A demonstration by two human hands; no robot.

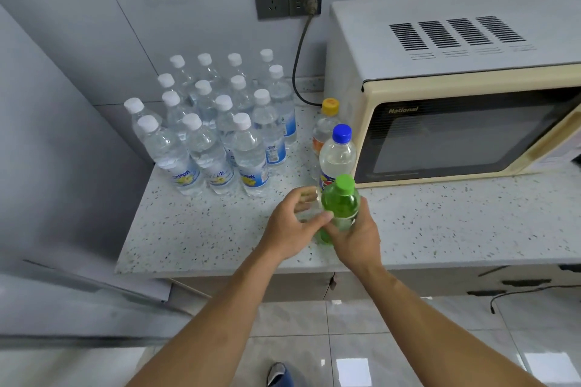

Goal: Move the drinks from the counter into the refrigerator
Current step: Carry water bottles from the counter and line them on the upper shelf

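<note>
Two bare forearms reach in from the lower edge, uncovered from elbow to wrist, with no sleeves or cuffs in sight. The left hand (290,223) and the right hand (356,237) are both ungloved; no rings, watch or bracelets show on fingers or wrists. Nails look short and plain. At the bottom edge, between the arms, the toe of a shoe (278,374) shows: blue with a paler grey front, partly cut off by the frame.
</note>
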